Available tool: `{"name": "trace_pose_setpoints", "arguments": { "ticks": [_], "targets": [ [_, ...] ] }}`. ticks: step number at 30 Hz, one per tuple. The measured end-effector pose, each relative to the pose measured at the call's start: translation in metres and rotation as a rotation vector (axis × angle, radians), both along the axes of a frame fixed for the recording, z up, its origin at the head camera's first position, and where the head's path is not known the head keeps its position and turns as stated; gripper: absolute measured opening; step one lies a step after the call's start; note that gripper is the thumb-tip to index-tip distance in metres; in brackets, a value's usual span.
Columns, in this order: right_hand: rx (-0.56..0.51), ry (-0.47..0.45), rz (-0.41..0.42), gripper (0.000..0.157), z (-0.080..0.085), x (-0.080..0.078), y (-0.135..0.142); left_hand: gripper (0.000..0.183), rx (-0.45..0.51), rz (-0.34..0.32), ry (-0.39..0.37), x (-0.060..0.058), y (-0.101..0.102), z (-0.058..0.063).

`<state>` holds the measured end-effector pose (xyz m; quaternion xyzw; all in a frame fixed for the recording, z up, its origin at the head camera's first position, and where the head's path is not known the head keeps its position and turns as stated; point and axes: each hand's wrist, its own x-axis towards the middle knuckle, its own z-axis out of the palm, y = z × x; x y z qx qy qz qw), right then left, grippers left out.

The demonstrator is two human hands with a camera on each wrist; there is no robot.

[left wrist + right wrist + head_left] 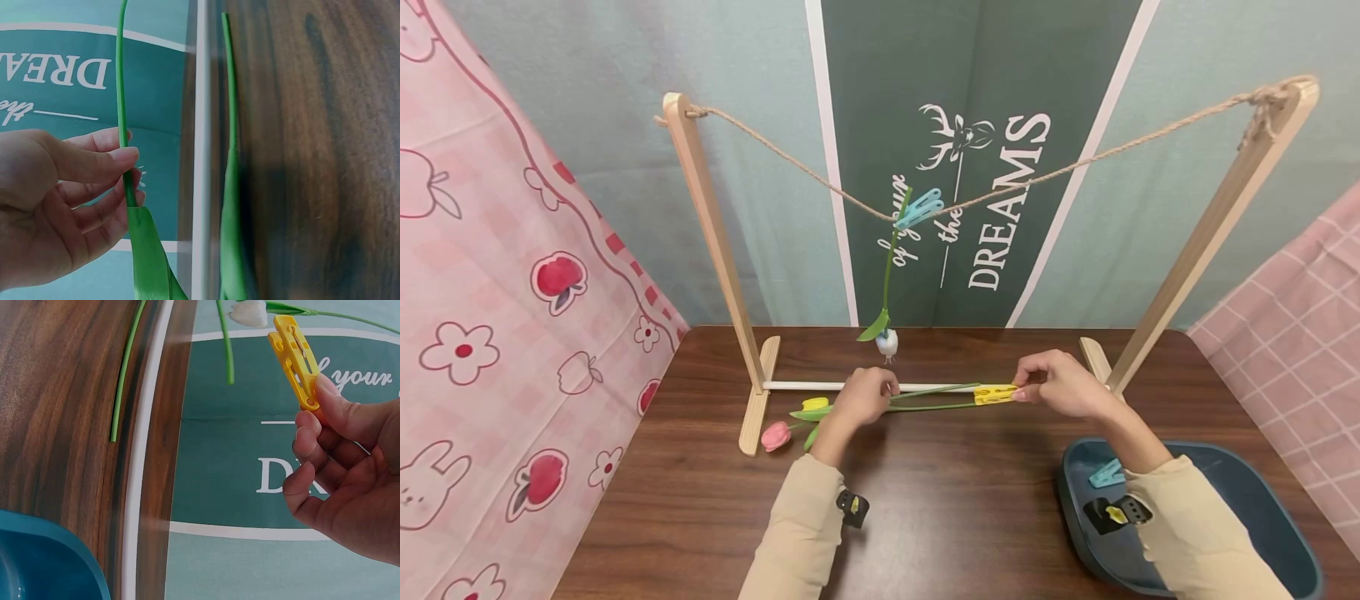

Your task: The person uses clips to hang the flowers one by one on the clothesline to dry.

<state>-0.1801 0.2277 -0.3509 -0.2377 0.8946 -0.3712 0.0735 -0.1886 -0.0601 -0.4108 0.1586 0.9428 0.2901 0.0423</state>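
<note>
My left hand (867,394) pinches the green stem of a tulip (121,94) between thumb and fingers, just above its leaf. Beside it a second tulip (231,112) lies on the table. At their left ends the head view shows a yellow bloom (815,403) and a pink bloom (776,436). By its tail end, my right hand (1060,383) holds a yellow clothespin (297,362) between thumb and forefinger; in the right wrist view it stands apart from the stem ends. From the rope (790,162), a white tulip (887,343) hangs head down by a light-blue clothespin (921,208).
Two wooden posts (715,242) carry the sagging rope, with a white rod (801,386) joining them low down. At the right, a dark blue bin (1247,500) contains another light-blue clothespin (1107,473), under my right forearm. Printed curtains surround the brown table (940,508).
</note>
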Motion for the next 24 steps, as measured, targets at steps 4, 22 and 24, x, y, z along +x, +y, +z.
{"name": "trace_pose_setpoints", "arguments": {
  "ticks": [4,22,24],
  "targets": [
    [0.004,-0.007,-0.006,0.019,0.0,0.0,0.001,0.022,0.002,0.007,0.031,0.001,-0.005,0.005],
    [0.008,-0.014,-0.011,0.019,0.0,0.001,0.003,0.016,0.088,0.022,0.148,0.005,-0.01,0.032],
    [0.01,-0.011,-0.011,0.019,0.0,0.001,0.003,0.017,0.098,0.024,0.158,0.005,-0.01,0.035]
  ]
}}
